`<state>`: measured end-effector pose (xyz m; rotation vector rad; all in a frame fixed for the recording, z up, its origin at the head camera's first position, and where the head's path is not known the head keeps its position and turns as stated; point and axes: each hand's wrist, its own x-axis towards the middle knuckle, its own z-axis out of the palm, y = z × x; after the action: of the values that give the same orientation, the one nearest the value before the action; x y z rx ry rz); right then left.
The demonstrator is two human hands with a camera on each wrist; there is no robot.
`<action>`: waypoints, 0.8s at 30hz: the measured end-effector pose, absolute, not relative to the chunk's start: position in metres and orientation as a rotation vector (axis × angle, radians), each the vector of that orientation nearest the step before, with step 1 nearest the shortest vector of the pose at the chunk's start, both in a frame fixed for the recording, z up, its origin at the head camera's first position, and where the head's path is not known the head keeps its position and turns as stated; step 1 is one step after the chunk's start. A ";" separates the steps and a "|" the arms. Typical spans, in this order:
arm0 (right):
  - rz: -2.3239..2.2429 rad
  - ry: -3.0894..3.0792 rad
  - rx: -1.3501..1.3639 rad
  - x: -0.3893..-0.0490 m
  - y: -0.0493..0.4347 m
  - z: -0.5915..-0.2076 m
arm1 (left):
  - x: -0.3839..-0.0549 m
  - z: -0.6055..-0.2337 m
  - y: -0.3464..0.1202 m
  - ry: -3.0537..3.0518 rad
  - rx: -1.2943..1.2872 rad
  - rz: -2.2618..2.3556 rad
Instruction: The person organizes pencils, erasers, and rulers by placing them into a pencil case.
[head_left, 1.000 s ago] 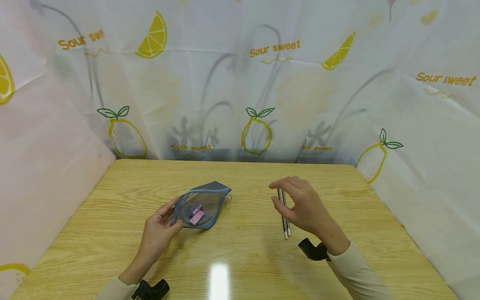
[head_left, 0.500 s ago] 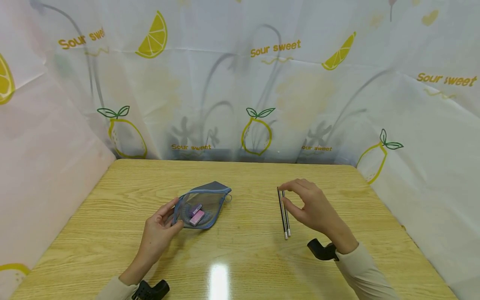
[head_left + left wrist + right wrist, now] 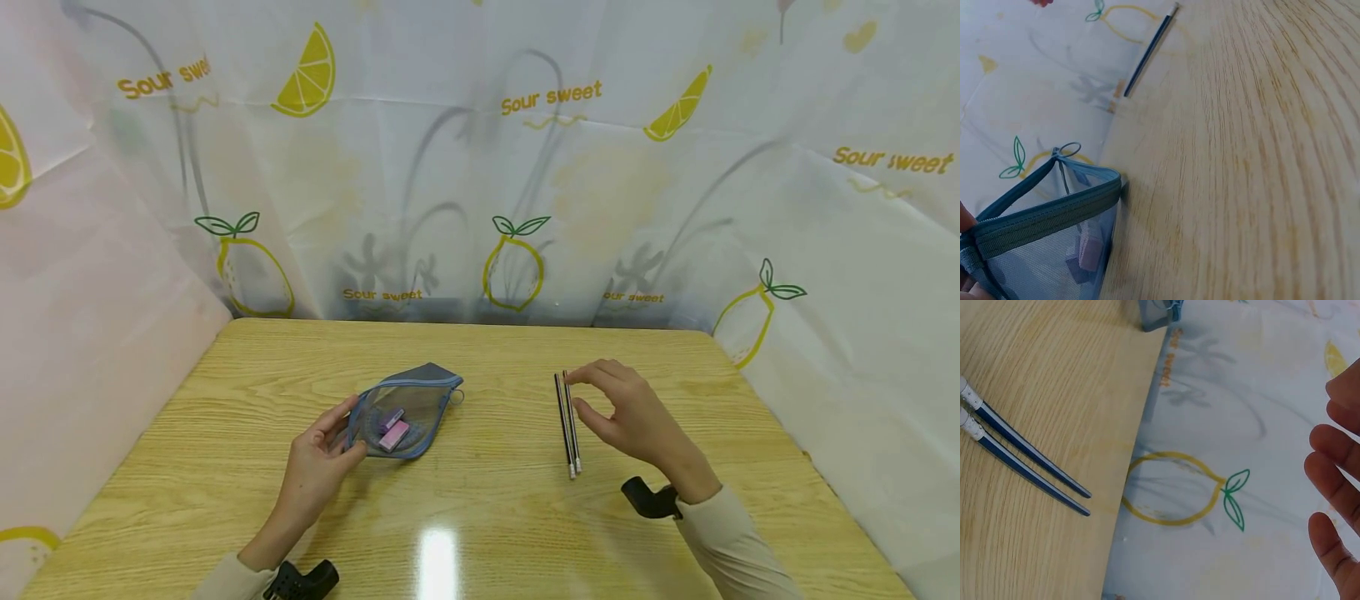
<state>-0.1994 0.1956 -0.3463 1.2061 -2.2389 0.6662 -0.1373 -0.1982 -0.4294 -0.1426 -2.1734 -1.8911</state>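
Note:
My left hand (image 3: 318, 458) pinches the left edge of a blue-grey mesh zip pouch (image 3: 431, 408), thumb in front and fingers behind. The pouch gapes at the zip (image 3: 1047, 219); a ring pull hangs at its right corner. Through the mesh show a pink block (image 3: 394, 435) and a purple block (image 3: 390, 419), like small erasers. Two dark striped pencils (image 3: 564, 425) lie side by side on the table, white eraser ends toward me. Just right of them hovers my right hand (image 3: 626, 417), thumb and fingers apart and gently bent, holding nothing; its index fingertip overlaps the right pencil in the head view.
A wood-grain table (image 3: 480, 500) carries everything. White sheeting (image 3: 450, 167) printed with lemons and lettering stands behind it and along both sides. Black camera mounts (image 3: 648, 500) sit on both wrists.
My right hand has drifted right, off the pencils, uncovering more of their far ends. The left hand and the pouch have stayed in place.

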 end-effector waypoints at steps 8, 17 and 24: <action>0.653 -2.269 1.196 -0.207 0.204 -0.356 | -0.137 -0.430 -0.198 -2.180 -0.138 -1.865; 0.655 -2.330 1.168 -0.214 0.214 -0.366 | -0.136 -0.429 -0.198 -2.178 -0.138 -1.880; 0.651 -2.376 1.158 -0.220 0.218 -0.373 | -0.136 -0.429 -0.198 -2.178 -0.144 -1.885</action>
<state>-0.2199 0.2177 -0.3732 1.1579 -2.3758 0.6515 -0.1362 -0.1979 -0.4289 -0.1444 -2.1778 -1.8850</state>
